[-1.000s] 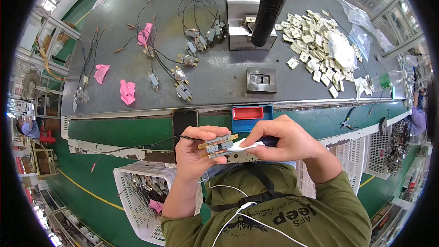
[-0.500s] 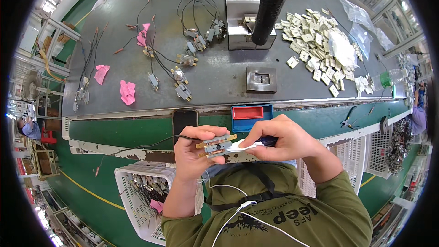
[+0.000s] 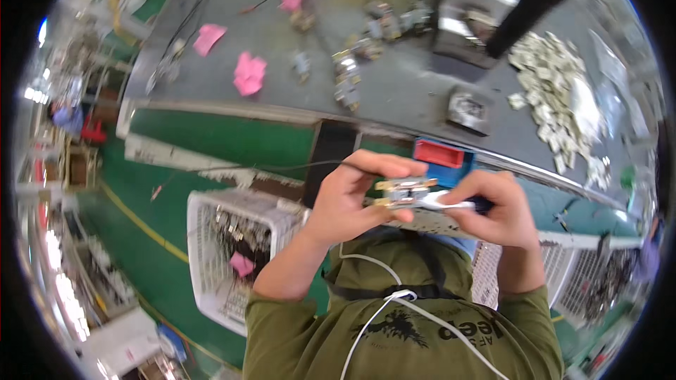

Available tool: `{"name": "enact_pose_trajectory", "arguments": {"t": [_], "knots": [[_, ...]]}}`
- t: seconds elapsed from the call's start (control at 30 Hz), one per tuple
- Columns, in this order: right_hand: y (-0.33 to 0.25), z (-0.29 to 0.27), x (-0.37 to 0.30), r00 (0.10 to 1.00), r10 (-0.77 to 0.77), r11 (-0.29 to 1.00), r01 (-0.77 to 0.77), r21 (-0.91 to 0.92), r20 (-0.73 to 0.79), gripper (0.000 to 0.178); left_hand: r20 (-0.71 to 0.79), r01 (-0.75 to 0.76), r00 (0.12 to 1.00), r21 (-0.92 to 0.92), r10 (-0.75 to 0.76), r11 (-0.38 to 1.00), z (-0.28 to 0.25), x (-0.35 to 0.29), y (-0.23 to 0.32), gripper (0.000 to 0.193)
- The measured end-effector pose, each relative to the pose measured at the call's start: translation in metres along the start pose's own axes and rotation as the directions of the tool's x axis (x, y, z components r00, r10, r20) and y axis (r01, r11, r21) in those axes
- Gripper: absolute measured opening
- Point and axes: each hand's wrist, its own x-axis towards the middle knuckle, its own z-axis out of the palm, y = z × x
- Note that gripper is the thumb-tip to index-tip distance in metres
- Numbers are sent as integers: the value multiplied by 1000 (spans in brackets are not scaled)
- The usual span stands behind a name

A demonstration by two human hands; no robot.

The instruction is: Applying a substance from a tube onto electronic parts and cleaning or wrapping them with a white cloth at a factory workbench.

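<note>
My left hand is closed on a small grey electrical component with brass terminals, pinched between fingers and thumb. A thin dark wire trails from it to the left. Against the component's right side, my right hand is closed on a white, flat-looking piece, whose kind I cannot make out. A dark-blue, handle-like object shows within the same hand, mostly hidden by the fingers. Both hands are in front of my body, just off the table edge. Motion blurs the picture.
Behind the hands are a black phone-like slab and a blue box with a red tray. The grey table bears wired components, a metal block, a machine and pale parts. A white basket stands lower left.
The whole view has swung, so the table's things appear shifted and tilted. Both hands keep their holds on the component and the white piece, appearing farther right in the picture.
</note>
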Motion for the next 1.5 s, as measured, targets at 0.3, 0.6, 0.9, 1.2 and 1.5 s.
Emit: {"name": "enact_pose_trajectory", "arguments": {"t": [0.3,0.6,0.9,1.2,1.5], "knots": [[47,-10,-22,923,254,946,-174,274,-289,8,-873,-10,336,373,354,928,-222,-180,78,50],[67,-6,-21,930,238,961,-184,208,-281,15,-966,-136,-3,-257,-260,957,-192,-339,-47,51],[57,0,-34,924,189,981,-164,100,-333,12,-995,738,85,92,44,669,-205,-287,-4,44],[32,16,6,979,-126,979,98,-178,-158,60,-399,136,879,736,263,663,-46,-24,56,12],[30,11,11,964,-208,894,119,-432,-164,83,151,-101,987,863,-62,494,7,54,36,33]]}}
